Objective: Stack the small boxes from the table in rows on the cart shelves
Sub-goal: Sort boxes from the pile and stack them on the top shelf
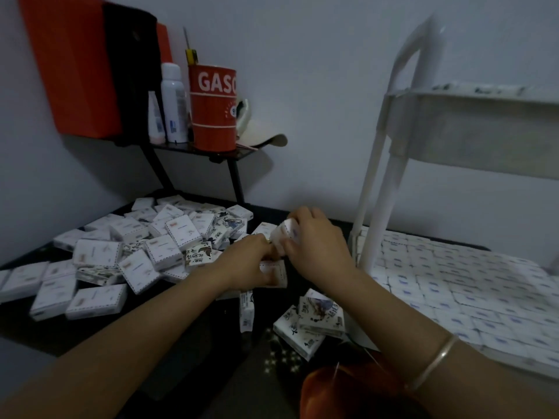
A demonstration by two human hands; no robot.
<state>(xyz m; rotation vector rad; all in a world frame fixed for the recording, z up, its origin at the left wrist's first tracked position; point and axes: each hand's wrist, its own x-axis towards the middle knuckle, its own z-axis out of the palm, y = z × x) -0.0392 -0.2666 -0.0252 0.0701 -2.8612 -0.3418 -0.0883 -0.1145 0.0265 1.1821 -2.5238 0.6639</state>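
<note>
**A:** White small boxes [130, 255], where are they?

**B:** Most lie in a loose heap on the dark worktop [217, 331], left of centre. A few more lie nearer, just beside the cart [378, 189].

**A:** And the hands?

**B:** They meet over the worktop, close to the cart's post. The right hand [317, 246] has its fingers [290, 220] curled round one tilted box [282, 235]. The left hand [248, 263] sits against it, fingers clenched on a second box [273, 272] a little lower.

**A:** The shelves?

**B:** The lower shelf [520, 368] is packed with boxes in tight rows, edge to edge. The upper shelf [472, 131] shows box tops along its rim, too blurred to count.

**A:** Behind them?

**B:** A red tin [213, 107] lettered GASO and a white spray bottle [173, 101] stand on a black rack [230, 154] by the wall. A thin bangle [435, 361] circles the right wrist.
</note>
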